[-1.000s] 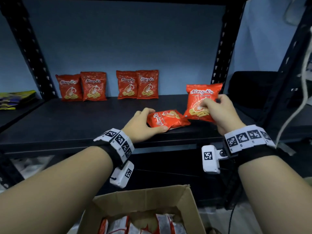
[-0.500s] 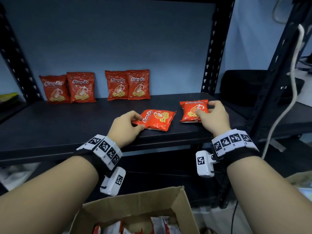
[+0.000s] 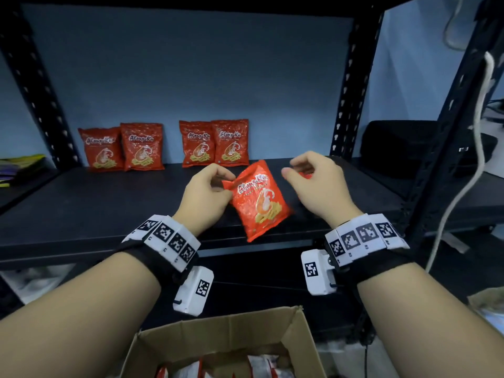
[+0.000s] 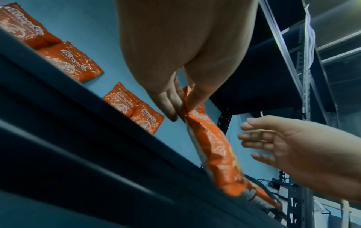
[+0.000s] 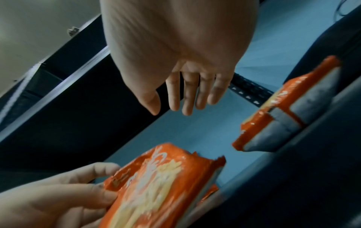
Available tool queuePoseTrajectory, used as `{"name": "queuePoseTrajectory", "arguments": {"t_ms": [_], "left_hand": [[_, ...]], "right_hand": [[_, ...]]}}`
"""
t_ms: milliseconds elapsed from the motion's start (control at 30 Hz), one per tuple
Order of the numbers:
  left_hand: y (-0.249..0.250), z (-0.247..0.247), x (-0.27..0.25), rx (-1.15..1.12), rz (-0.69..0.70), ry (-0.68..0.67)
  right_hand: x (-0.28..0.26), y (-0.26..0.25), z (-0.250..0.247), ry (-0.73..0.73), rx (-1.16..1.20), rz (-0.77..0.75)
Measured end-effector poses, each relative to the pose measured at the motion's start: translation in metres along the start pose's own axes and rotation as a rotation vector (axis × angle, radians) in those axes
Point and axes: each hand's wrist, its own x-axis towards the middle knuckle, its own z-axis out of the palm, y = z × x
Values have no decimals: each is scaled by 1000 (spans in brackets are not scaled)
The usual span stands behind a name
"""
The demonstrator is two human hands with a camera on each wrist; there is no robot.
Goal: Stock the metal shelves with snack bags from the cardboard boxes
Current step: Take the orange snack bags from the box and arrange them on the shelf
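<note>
While our left hand [image 3: 207, 192] pinches the top corner of a red snack bag [image 3: 259, 200] between thumb and fingers, the bag hangs tilted, its lower edge at the front lip of the black metal shelf [image 3: 95, 203]. Our right hand [image 3: 316, 184] is empty, fingers loosely spread, just off the bag's 3 o'clock side. A second bag [image 5: 289, 104] lies flat on the shelf beyond that hand, mostly hidden in the head view.

Step in hand, as we judge it: stand this bag upright. Suggested method: right hand takes the free top corner, both hands carry the bag toward 12 o'clock and set its bottom seam down, back leaning on the wall. A corner pinch lets a puffy bag swing, so we should steady it first.

Four bags [image 3: 163, 145] already stand in two pairs against the blue wall [image 3: 191, 64] at 11 o'clock. Shelf surface dark, matte. Open cardboard box [image 3: 226, 339] at 6 o'clock, more packets inside. White cable [image 3: 474, 159] hangs at 3 o'clock
</note>
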Motion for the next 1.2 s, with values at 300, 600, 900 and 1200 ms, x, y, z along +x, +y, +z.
{"name": "queuePoseTrajectory", "arguments": {"t_ms": [300, 600, 900, 1200], "left_hand": [[9, -27, -25, -212, -1, -70], [9, -46, -34, -170, -38, -156], [12, -55, -37, -6, 168, -22], [17, -63, -43, -265, -72, -112]], "right_hand": [[-18, -25, 24, -296, 269, 109], [-31, -38, 38, -277, 310, 20], [-49, -59, 53, -361, 625, 340], [-53, -57, 45, -407, 701, 358]]}}
